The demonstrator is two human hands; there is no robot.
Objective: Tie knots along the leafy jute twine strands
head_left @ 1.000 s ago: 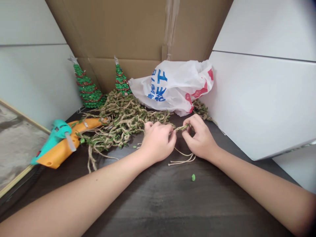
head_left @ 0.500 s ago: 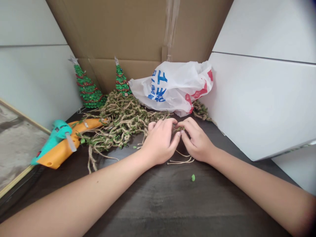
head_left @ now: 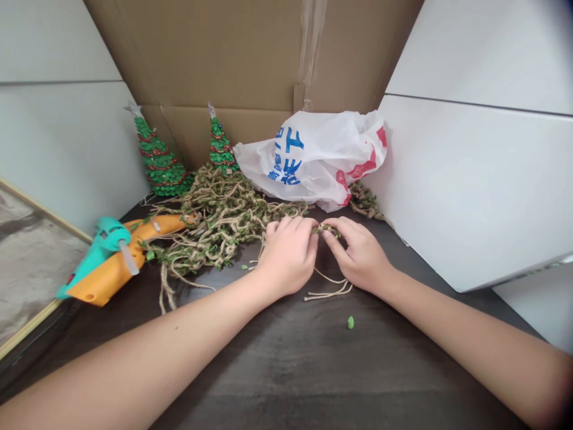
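Note:
My left hand (head_left: 289,257) and my right hand (head_left: 360,260) meet above the dark table, with their fingertips pinching a short piece of leafy jute twine (head_left: 326,229). The fingers hide part of that piece. Two loose twine ends (head_left: 329,290) trail on the table under the gap between my hands. To the left of my left hand lies a tangled heap of jute garland with small green leaves (head_left: 215,230), and its strands reach close to my left fingers. A single green leaf (head_left: 350,322) lies apart, nearer to me.
An orange and teal hot glue gun (head_left: 107,263) lies at the left. Behind stand two green sequin cone trees (head_left: 159,158) (head_left: 219,146), a crumpled white plastic bag (head_left: 313,158) and a cardboard wall (head_left: 215,54). A white panel (head_left: 474,191) stands at the right.
My fingertips have eased slightly apart since half a second ago, and more of the leafy twine piece shows between them. The garland heap, glue gun and bag stay in place.

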